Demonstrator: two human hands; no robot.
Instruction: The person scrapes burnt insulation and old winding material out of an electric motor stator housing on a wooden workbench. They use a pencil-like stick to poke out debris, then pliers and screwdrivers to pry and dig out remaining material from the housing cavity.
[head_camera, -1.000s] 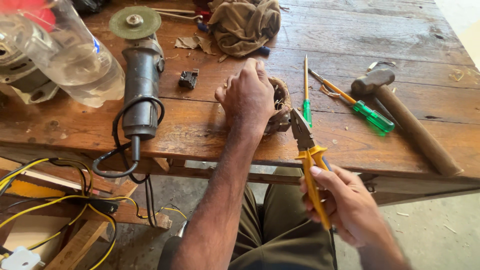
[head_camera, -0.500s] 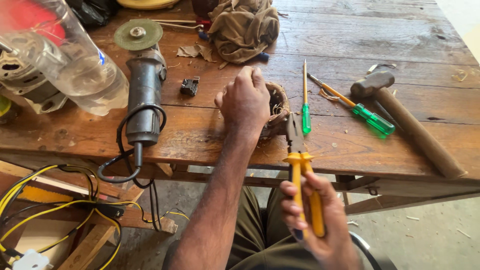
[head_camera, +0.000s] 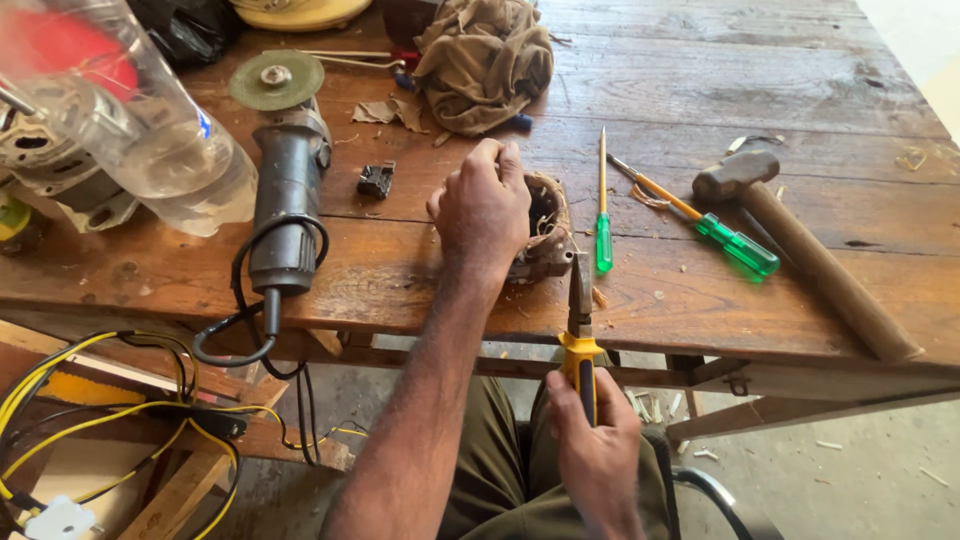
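Observation:
My left hand (head_camera: 485, 208) is clamped over a brown motor winding part (head_camera: 547, 222) that rests on the wooden table (head_camera: 700, 90) close to its front edge. My right hand (head_camera: 592, 455) is below the table edge, wrapped around the yellow and black handles of a pair of pliers (head_camera: 580, 330). The pliers point upward and their jaws reach the lower right side of the winding part.
An angle grinder (head_camera: 287, 190) with a looped black cable lies to the left. A clear plastic bottle (head_camera: 150, 130) is further left. Two green-handled screwdrivers (head_camera: 603, 235) (head_camera: 735, 245) and a hammer (head_camera: 800, 250) lie right. A crumpled brown rag (head_camera: 487, 62) sits behind. Yellow wires (head_camera: 90, 420) hang below.
My right hand has swung the pliers from a leftward slant to nearly upright and brought them in under the part. My left hand stays on the part.

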